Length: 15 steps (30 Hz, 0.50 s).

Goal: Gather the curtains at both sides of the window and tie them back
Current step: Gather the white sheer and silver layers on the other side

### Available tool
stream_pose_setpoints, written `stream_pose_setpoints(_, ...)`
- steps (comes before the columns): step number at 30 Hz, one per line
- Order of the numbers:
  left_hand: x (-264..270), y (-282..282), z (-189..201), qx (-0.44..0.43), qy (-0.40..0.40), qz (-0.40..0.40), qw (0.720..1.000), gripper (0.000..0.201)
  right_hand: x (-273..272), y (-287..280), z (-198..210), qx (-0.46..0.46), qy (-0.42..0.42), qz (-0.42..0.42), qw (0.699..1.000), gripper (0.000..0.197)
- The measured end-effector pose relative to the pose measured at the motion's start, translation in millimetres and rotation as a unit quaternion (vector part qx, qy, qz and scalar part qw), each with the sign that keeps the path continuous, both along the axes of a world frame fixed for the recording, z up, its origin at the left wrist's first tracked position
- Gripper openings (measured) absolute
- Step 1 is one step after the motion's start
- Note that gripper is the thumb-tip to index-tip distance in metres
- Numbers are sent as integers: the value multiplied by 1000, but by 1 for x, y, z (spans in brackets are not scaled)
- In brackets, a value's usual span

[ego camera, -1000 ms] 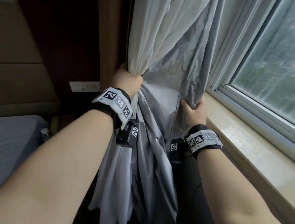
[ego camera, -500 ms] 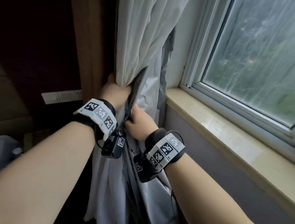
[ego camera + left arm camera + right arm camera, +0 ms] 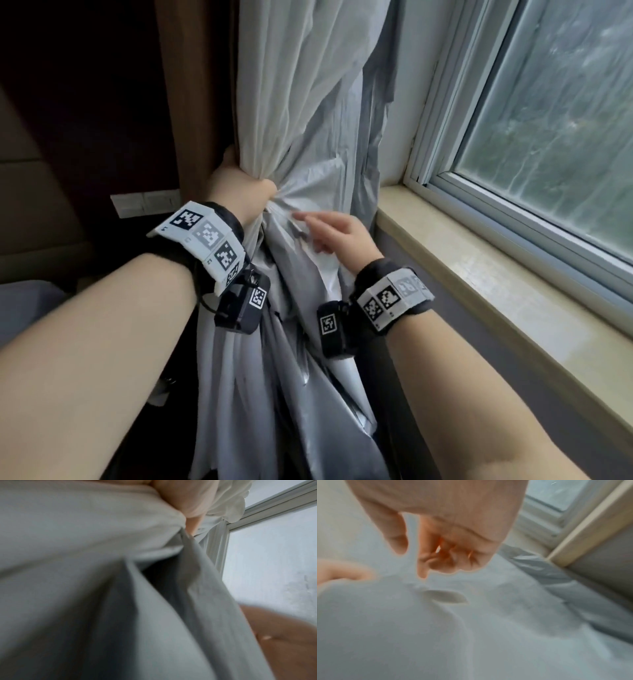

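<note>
Beside rain-streaked window glass (image 3: 555, 137), left hand (image 3: 239, 192) bunches crinkled grey curtain (image 3: 308, 102); right hand (image 3: 339, 236) grip loose, empty.

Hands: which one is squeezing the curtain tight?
The left hand grips the bunched curtain in a fist. The right hand has loose fingers and only reaches toward the folds.

left hand (image 3: 239, 192) at 10 o'clock, fist clenched round bunched cloth, forearm extended. right hand (image 3: 337, 236) at 3 o'clock of it, fingers (image 3: 305, 216) loose, holding nothing.
</note>
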<state>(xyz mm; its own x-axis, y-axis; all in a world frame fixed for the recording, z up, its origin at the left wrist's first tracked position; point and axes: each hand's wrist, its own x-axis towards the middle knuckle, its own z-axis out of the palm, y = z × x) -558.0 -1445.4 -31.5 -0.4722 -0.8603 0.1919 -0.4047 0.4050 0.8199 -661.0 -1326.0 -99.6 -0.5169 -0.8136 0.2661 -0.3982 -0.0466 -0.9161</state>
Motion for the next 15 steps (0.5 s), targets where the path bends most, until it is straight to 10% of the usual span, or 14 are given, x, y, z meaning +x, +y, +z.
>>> stream_pose_setpoints(3,8,-11,0,-4,6,28,1000,56,-51,-10,-14,-17,-68,-225,972,57)
stream_pose_setpoints(6,16,-17,1,11,-1,39,999,52,-89,-30,-25,62,-121,-204,970,81)
stream_pose_setpoints(12,22,-26,2,32,8,46,998,42,-104,-69,-40,32,-66,-155,985,6)
stream_pose_setpoints(15,21,-27,3,33,17,45,998,43,-101,-73,-48,24,-57,-165,984,23)
